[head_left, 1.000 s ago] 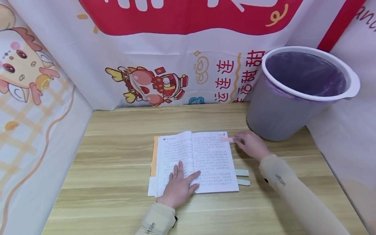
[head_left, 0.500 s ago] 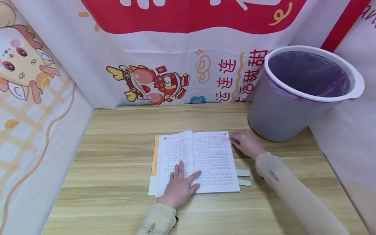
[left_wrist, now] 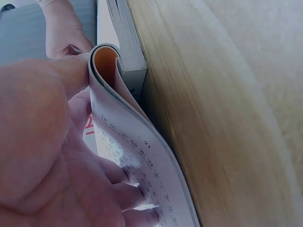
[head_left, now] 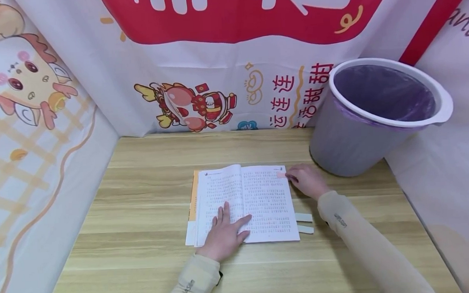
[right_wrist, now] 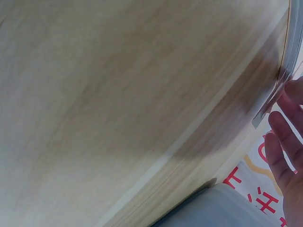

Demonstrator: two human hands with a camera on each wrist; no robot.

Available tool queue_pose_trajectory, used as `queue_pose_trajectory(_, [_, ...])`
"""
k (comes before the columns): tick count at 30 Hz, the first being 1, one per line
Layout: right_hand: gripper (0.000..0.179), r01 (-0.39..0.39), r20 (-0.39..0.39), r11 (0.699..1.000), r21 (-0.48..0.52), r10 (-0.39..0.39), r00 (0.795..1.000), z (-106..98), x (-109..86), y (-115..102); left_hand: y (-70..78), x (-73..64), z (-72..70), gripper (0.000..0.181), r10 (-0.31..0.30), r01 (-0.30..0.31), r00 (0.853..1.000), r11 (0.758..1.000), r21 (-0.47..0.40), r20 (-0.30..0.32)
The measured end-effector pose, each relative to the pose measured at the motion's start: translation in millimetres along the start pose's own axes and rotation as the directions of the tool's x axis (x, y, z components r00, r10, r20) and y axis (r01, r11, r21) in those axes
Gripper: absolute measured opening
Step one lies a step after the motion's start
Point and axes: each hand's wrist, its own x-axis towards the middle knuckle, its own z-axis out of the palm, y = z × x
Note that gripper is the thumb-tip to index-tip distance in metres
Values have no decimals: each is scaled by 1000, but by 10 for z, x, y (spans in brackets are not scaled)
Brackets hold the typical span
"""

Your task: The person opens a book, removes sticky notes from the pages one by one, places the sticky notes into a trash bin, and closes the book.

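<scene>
On the wooden table [head_left: 144, 239] lies an open book [head_left: 264, 202], the left hand [head_left: 222, 236] resting spread-fingered across its fold, the right hand [head_left: 308, 180] pinching, at the right page's upper outer edge, the outer end of a pink strip [head_left: 281, 175].

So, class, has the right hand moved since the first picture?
Yes: judged against the grey bin, the right hand has shifted slightly left, toward the open book.
</scene>
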Motion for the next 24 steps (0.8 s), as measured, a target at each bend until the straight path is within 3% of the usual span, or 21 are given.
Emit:
queue_pose_trajectory(14, [16, 41, -4, 999, -7, -41, 999, -32, -4, -6, -12, -25, 15, 47, -3, 3, 1000, 1000, 4, 8])
queue_pose_trajectory(24, [12, -8, -63, 1000, 30, 10, 998, -56, 5, -5, -10, -47, 10, 48, -4, 4, 1000, 1000, 5, 8])
